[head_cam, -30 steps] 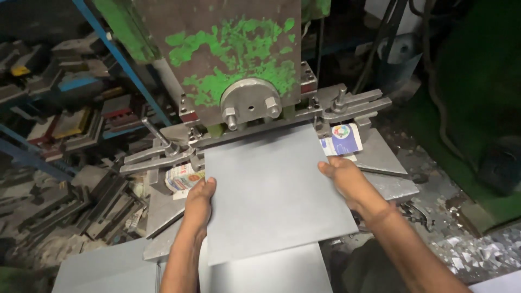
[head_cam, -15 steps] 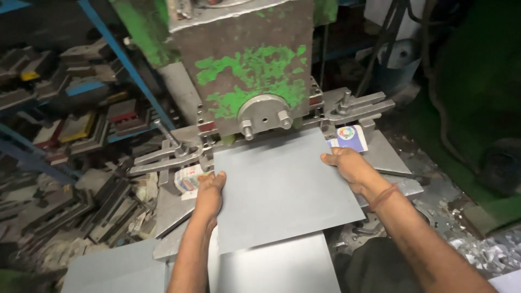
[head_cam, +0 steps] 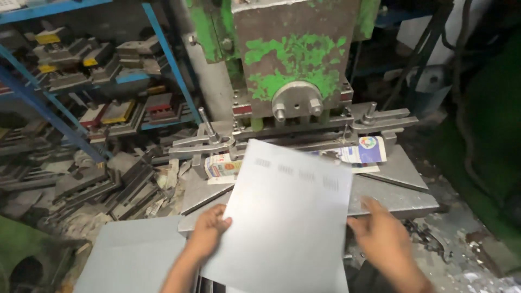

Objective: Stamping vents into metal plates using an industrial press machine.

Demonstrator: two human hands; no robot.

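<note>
the left hand (head_cam: 209, 230), at about 7 o'clock in the head view, has its fingers curled over the left edge of a grey metal sheet (head_cam: 287, 211), thumb on top, grasping it. the right hand (head_cam: 382, 239), at about 5 o'clock, lies beside the sheet's right edge with fingers spread and loose; whether they pinch the edge cannot be told, as the hand is blurred. the sheet is tilted, lifted clear of the press table (head_cam: 401, 195), its far corner pointing toward 12 o'clock, and a row of small punched slots (head_cam: 296, 172) runs across its upper part.

below the left forearm, at 8 o'clock, a stack of grey sheets (head_cam: 135, 255) lies flat. just beyond the held sheet, the steel table of the press stretches out to 3 o'clock. on it, at 10 o'clock from the sheet's centre, a small printed carton (head_cam: 222, 165) stands beside a clamp bar (head_cam: 201, 144); at 1 o'clock a second printed carton (head_cam: 363, 152) lies partly under the sheet's far edge.

farther on, at 12 o'clock, the press ram (head_cam: 296, 59) rises, grey with worn green paint, with a round plate and two bolts at its foot. to the far left, from 9 to 11 o'clock, blue racks (head_cam: 70, 81) hold dark metal dies, and loose scrap (head_cam: 87, 184) lies heaped beneath them.
</note>
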